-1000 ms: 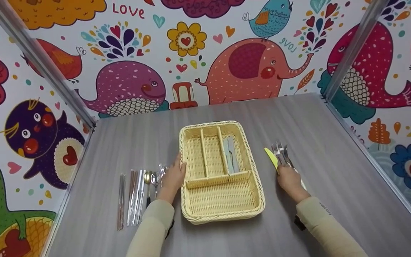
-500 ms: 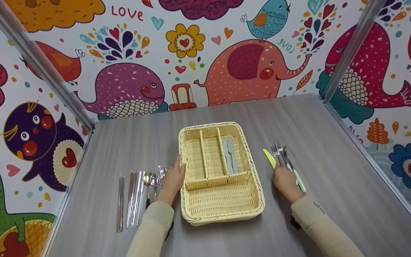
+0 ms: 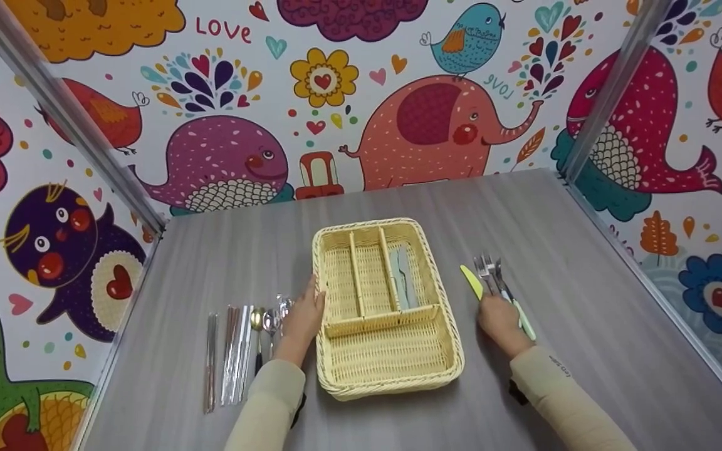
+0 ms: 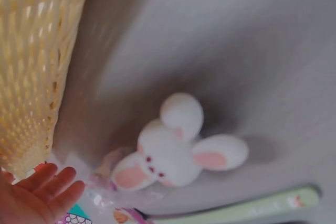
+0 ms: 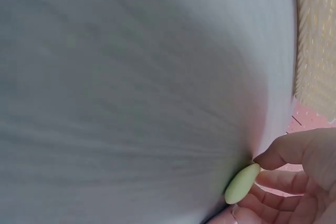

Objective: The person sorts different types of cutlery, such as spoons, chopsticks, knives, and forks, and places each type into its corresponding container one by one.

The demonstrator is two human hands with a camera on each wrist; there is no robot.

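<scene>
A cream wicker basket [image 3: 386, 357] with several compartments stands in the middle; pale blue knives [image 3: 400, 275] lie in its upper right one. My left hand [image 3: 300, 319] rests against the basket's left side, its fingers fairly straight in the left wrist view. Right of the basket, my right hand [image 3: 504, 322] pinches what looks like the handle of a yellow-green knife [image 3: 470, 280]. A light green handle end [image 5: 242, 183] shows between thumb and fingers in the right wrist view. Forks [image 3: 485, 266] lie beside the knife, partly under the hand; one pale green handle [image 3: 526, 322] sticks out.
Left of the basket lie thin chopsticks [image 3: 211, 357], clear-wrapped chopsticks [image 3: 235, 357], a gold spoon [image 3: 257, 318] and a silver spoon [image 3: 269, 321]. A white rabbit figure [image 4: 170, 156] and a green handle [image 4: 247, 208] are near the left hand. Patterned walls border the table.
My right hand has shifted slightly left over the cutlery, uncovering the pale green handle on its right. The left hand stays at the basket. The head view has tilted a little upward.
</scene>
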